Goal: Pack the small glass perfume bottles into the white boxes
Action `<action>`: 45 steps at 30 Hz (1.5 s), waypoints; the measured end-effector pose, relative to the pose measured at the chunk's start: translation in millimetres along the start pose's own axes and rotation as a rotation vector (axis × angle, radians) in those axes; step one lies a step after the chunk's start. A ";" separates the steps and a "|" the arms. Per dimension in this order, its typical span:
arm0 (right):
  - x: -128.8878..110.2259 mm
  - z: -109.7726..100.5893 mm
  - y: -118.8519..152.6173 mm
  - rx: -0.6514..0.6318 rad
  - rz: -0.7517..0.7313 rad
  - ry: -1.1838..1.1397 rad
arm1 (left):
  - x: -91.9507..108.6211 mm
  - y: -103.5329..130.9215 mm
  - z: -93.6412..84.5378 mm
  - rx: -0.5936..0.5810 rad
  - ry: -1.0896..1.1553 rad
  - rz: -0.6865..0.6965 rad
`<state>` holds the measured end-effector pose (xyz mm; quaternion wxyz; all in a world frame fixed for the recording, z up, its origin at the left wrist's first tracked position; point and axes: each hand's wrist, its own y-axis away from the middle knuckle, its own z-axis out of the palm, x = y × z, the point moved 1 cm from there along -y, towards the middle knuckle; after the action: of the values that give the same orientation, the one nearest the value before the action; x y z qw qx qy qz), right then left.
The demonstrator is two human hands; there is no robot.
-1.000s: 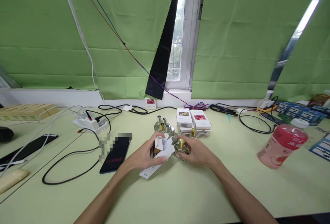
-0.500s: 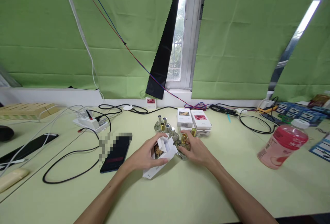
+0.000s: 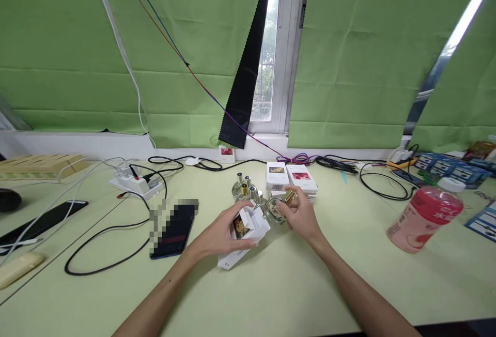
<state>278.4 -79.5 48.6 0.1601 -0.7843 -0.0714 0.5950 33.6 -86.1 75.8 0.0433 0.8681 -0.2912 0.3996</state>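
My left hand (image 3: 225,229) is wrapped round a small white carton (image 3: 256,223) with a flower picture; its flaps stand open toward the right. In my right hand (image 3: 304,216) is a round glass perfume bottle (image 3: 275,211), gripped by its gold cap and tilted, with its body toward the carton's opening. Behind the carton stands a cluster of perfume bottles (image 3: 237,188) with silver and gold caps, partly hidden by my left hand. White boxes with flower pictures (image 3: 303,178) lie stacked just beyond my right hand.
A pink drink bottle (image 3: 426,218) stands at the right. To the left lie a dark phone (image 3: 175,231), a white power strip (image 3: 137,184) and looped black cable (image 3: 104,273). Blue packs (image 3: 451,169) lie at the far right. More cables run along the wall.
My right hand has lifted a gold-capped perfume bottle and tipped it, bottom toward the carton. The carton in my left hand has shifted slightly right.
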 end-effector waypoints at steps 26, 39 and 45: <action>-1.9 15.7 5.7 -0.075 0.186 -0.375 | -6.5 -4.1 17.5 -0.008 0.090 0.021; -2.3 17.5 7.8 -0.085 0.189 -0.381 | 0.5 -3.5 10.4 -0.063 0.201 0.090; -3.7 18.8 9.8 -0.093 0.188 -0.368 | -6.9 -3.7 12.8 -0.060 0.318 0.012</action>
<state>258.6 -86.6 44.1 0.0517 -0.6721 -0.0532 0.7368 40.6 -83.7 62.7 0.1122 0.7905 -0.2976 0.5234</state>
